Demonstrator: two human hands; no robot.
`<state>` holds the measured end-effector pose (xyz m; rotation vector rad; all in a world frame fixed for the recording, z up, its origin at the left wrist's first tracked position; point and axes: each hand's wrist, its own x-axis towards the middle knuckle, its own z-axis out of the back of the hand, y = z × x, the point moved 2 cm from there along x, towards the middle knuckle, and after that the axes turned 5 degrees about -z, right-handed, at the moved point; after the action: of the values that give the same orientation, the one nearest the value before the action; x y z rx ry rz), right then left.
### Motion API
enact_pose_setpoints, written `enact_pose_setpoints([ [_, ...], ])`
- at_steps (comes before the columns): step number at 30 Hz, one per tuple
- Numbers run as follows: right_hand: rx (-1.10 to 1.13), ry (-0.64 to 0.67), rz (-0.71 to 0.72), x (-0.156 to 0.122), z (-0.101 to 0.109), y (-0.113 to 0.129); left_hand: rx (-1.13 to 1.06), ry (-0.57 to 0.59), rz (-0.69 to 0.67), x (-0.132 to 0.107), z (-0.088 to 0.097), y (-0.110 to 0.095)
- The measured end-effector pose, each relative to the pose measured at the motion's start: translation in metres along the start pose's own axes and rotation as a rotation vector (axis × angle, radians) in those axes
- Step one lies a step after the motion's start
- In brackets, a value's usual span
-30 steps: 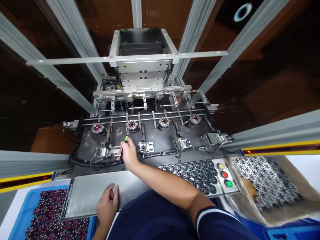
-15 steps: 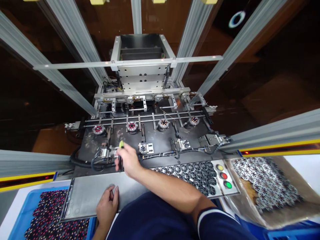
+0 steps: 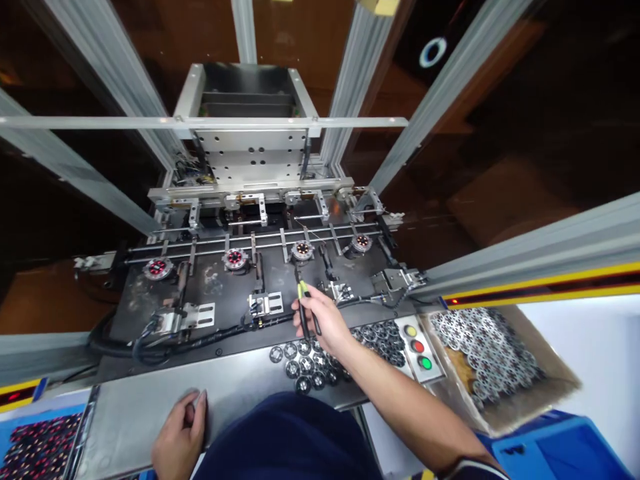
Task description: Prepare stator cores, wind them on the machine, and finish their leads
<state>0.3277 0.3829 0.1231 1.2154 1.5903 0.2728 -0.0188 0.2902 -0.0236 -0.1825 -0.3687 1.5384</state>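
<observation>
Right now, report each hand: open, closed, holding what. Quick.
Left hand: loosely closed on the metal tray, nothing visible in it.
Right hand: closed, holding green-and-black pliers.

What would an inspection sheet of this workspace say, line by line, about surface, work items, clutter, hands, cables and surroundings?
Surface: dark plate with pale smudges; metal shelf in front of it.
Work items: pliers-like tool, its tip close to the third round part from left; contact cannot be told.
Clutter: dark wheel-like parts crowd the shelf's right portion.
Hands: right hand grips the tool; left hand, loosely curled, at the shelf's near edge.
Cables: black cable bundle along the plate's front; damage, nothing seen at this size.
Surroundings: metal posts, yellow-edged bars at both sides, carton of silvery parts at right.
</observation>
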Motion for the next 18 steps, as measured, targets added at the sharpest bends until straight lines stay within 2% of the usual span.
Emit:
enact_pose_setpoints([
  [8,0.1,-0.049,0.002,0.023,-0.002,-0.003,0.046,0.023,0.013,0.005,0.008,-0.008],
  [18,0.135,-0.08,-0.005,0.031,0.0,-0.003,0.021,0.013,0.05,0.009,0.014,-0.018],
])
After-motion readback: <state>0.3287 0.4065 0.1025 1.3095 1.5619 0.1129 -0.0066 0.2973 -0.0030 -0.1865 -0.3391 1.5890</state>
